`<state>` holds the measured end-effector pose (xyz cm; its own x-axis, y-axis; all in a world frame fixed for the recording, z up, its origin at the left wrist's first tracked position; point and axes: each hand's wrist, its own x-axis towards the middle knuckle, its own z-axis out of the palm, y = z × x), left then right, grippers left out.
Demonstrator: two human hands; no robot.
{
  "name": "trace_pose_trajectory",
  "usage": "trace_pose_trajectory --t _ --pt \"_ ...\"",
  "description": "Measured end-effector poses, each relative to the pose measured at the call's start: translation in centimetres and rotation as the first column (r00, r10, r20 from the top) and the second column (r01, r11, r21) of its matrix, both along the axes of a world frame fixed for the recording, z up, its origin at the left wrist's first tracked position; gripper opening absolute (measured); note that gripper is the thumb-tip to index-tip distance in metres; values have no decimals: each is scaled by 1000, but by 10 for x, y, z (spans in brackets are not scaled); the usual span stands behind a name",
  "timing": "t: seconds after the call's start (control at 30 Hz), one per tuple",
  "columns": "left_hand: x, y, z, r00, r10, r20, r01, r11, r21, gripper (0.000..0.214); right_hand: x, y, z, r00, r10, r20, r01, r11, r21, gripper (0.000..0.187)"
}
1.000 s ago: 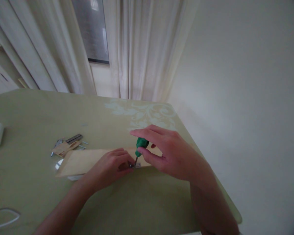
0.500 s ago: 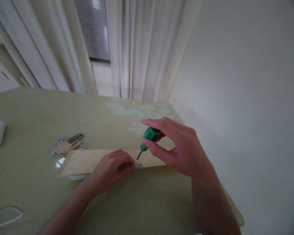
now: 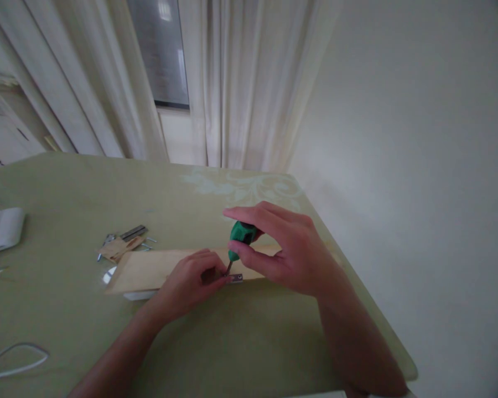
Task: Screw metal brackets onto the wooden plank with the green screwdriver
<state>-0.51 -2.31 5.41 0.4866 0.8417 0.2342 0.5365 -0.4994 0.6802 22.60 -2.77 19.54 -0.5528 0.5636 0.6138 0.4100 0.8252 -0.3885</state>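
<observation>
My right hand [image 3: 280, 243] is closed around the green and black handle of a screwdriver [image 3: 240, 236]. The shaft points down, its tip beside my left fingertips. My left hand [image 3: 195, 276] pinches a small metal strip with a hole [image 3: 236, 278] at the near edge of a pale wooden board [image 3: 149, 268]. Most of that strip is hidden by my fingers, and so is whatever the screwdriver tip meets. Something white [image 3: 139, 296] shows beneath the board's left part.
Left of the board lie a metal rail [image 3: 133, 232], a torn brown paper piece [image 3: 118, 249] and several screws [image 3: 150, 243]. A white object [image 3: 4, 228] and a white cable [image 3: 20, 347] are at far left. The wall [image 3: 419, 193] stands right of the green-covered table [image 3: 87, 193].
My right hand has brought the screwdriver left and down, its tip now by my left fingertips. The left hand stays on the metal strip. The view has shifted slightly.
</observation>
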Motion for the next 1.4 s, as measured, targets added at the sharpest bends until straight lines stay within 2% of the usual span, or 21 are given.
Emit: trace_pose_trajectory --t 0.2,0.4,0.57,0.73,0.9,1.0,1.07,1.17,1.33,1.4 --pt "0 1 -5 1000 15 11 -15 1000 -3 24 -3 2 -3 997 57 47 -54 997 -54 33" --pt "-1 1 -8 1000 25 -9 -25 999 23 22 -14 5 -11 999 46 27 -47 999 21 41" --pt "-1 0 -6 1000 17 -26 -17 1000 16 18 -14 5 -10 982 186 -14 -186 983 -1 44" --pt "1 2 -9 998 9 -62 -5 998 56 16 -12 9 -12 996 89 -5 -88 992 94 38" --pt "2 2 -8 996 6 -83 4 993 120 18 -10 8 -10 967 253 -39 -254 967 -27 45" --pt "2 2 -6 995 7 -104 3 996 92 19 -11 10 -12 977 199 -78 -195 980 47 34" --pt "3 2 -6 994 16 -104 -7 996 88 19 -12 12 -13 978 189 -87 -182 980 85 35" --pt "3 2 -5 996 18 -93 -8 994 108 15 -11 14 -13 967 246 -72 -245 969 29 40" --pt "2 2 -3 991 6 -133 7 995 99 15 -8 17 -14 972 219 -88 -211 974 84 37" --pt "2 3 -1 990 0 -141 15 994 104 14 -7 18 -15 965 255 -56 -253 967 34 43"
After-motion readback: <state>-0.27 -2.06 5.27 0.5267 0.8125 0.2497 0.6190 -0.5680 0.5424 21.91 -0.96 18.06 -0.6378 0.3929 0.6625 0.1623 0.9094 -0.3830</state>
